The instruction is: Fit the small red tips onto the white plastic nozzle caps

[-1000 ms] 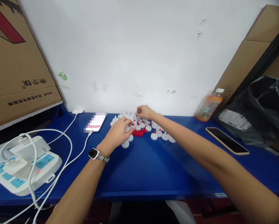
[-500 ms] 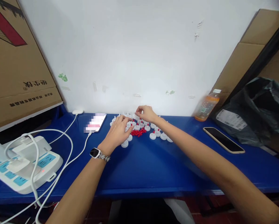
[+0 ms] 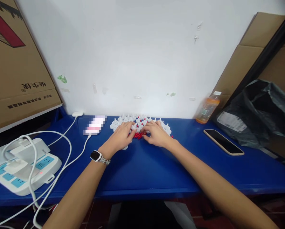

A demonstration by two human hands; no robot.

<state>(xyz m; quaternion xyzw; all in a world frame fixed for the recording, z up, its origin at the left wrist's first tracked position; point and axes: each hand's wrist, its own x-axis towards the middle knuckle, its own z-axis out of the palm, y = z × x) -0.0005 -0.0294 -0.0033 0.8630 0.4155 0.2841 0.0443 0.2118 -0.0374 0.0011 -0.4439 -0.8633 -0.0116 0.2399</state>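
Observation:
Many small white plastic caps with thin spouts [image 3: 128, 117] stand on the blue table against the wall, some tipped with red. In front of them lies a pile of tiny red tips [image 3: 138, 136], between my two hands. My left hand [image 3: 122, 135], with a watch on its wrist, grips a white spouted cap [image 3: 135, 126] between thumb and fingers. Close by on the right, my right hand [image 3: 158, 133] is bent over the pile's edge, fingertips drawn together near that cap. Whatever those right fingertips pinch is too small to make out.
A white power strip [image 3: 35, 168] with looping cables and a charging phone [image 3: 96, 125] occupy the left side. To the right are an orange drink bottle [image 3: 208, 108], another phone [image 3: 223, 142] and a dark plastic bag [image 3: 257, 111]. A large cardboard box [image 3: 23, 70] stands at left.
My right hand has come back from the rear of the caps toward me, down beside the red pile and my left hand. A white cap now shows in my left fingers.

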